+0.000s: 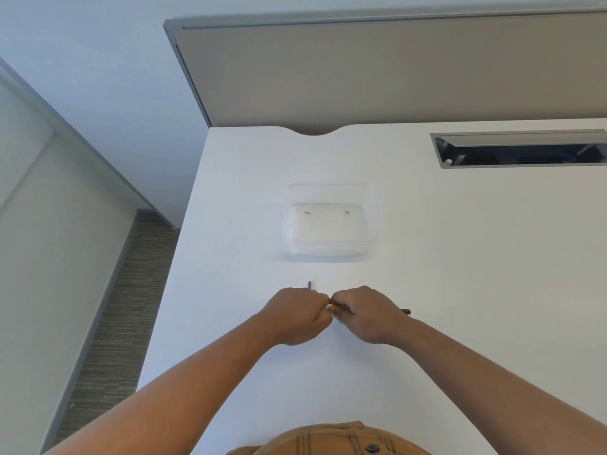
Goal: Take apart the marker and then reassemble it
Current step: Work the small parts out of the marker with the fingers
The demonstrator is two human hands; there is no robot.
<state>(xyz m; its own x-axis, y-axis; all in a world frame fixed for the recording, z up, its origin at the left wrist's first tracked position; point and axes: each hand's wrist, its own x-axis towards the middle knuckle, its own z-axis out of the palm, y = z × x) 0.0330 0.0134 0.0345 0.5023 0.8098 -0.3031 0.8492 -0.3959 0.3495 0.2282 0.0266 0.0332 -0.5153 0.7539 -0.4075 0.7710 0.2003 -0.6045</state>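
Observation:
My two hands meet fist to fist over the white desk (pixel 460 257). A dark marker (pixel 406 311) lies across my right hand (pixel 364 315), which is closed around it; only its dark end sticks out to the right of the wrist, and a short dark stretch shows at the fingertips. My left hand (pixel 294 315) is closed at the marker's other end, where a small whitish bit shows between the fingertips. A short dark piece (pixel 309 285) pokes up just behind the left knuckles. Whether it is held or lying on the desk is hidden.
A clear plastic container (pixel 331 247) with small dark specks on its bottom stands on the desk just beyond my hands. A recessed cable slot (pixel 522 149) is at the back right. The desk's left edge drops to a carpeted floor (pixel 124 323).

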